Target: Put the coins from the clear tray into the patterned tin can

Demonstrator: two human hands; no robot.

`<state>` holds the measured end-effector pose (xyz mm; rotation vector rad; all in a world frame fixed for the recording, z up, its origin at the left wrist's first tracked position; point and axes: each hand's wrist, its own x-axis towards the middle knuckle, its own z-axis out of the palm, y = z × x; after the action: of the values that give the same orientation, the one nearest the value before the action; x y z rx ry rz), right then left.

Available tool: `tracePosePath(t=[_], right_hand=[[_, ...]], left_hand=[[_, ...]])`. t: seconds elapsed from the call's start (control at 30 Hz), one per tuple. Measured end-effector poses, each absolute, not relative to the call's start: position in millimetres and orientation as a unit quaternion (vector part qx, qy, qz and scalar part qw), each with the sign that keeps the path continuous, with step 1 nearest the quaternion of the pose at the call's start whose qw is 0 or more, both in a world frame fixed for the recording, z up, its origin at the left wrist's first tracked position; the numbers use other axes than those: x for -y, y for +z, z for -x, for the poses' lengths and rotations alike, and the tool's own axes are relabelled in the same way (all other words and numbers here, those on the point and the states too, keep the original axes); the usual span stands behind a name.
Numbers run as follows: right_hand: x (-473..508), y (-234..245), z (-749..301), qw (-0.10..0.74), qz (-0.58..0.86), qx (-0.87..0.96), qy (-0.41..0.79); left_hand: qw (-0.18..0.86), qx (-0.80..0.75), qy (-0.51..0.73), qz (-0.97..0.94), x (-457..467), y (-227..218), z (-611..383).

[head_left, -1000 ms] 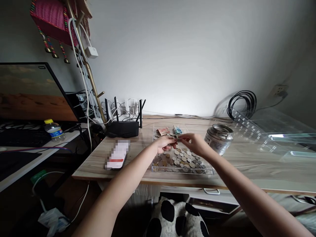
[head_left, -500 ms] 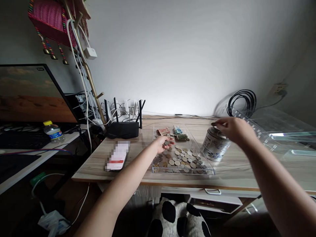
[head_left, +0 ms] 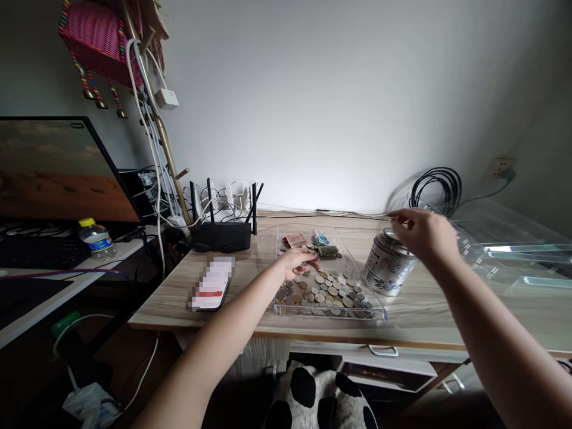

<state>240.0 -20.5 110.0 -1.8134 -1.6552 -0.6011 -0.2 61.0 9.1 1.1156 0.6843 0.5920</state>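
Coins lie spread in a loose heap across a shallow clear tray that sits near the front edge of the wooden desk, just ahead of the person. The left hand is down inside the tray towards its far left part, palm turned downward and fingers curled in close over the coins with their tips touching the heap; from here I cannot tell whether they have one gripped. The right hand is raised above a printed metal tin that stands just beside the tray's right wall and leans a little to one side. Its thumb and forefinger are pinched narrow over the tin's top, and the other fingers are loosely bent behind them. At the tray's far end, beyond the left hand, lie a few folded banknotes: a reddish one, a bluish one and a green one. A phone lies flat on the desk left of the tray, and a black router with upright antennas stands behind it against the wall. On the right side of the desk rests a clear plastic organiser, with a coil of black cable behind it. Well off to the left, on another surface, a monitor and a small bottle with a yellow cap stand.
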Motion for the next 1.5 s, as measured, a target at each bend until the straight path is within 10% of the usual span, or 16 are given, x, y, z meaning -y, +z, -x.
tracePosePath(t=[0.27, 0.63, 1.27, 1.5], right_hand=[[7, 43, -150, 0.265, 0.556, 0.787, 0.032], [23, 79, -196, 0.396, 0.640, 0.643, -0.140], [2, 102, -295, 0.253, 0.741, 0.620, -0.054], [24, 85, -212, 0.413, 0.629, 0.642, -0.146]], left_hand=[[0.734, -0.297, 0.292, -0.536, -58, 9, -2], [0.780, -0.330, 0.240, -0.475, -66, 6, 1], [0.743, -0.342, 0.306, -0.486, -64, 8, 1], [0.732, -0.323, 0.304, -0.517, -60, 9, 0]])
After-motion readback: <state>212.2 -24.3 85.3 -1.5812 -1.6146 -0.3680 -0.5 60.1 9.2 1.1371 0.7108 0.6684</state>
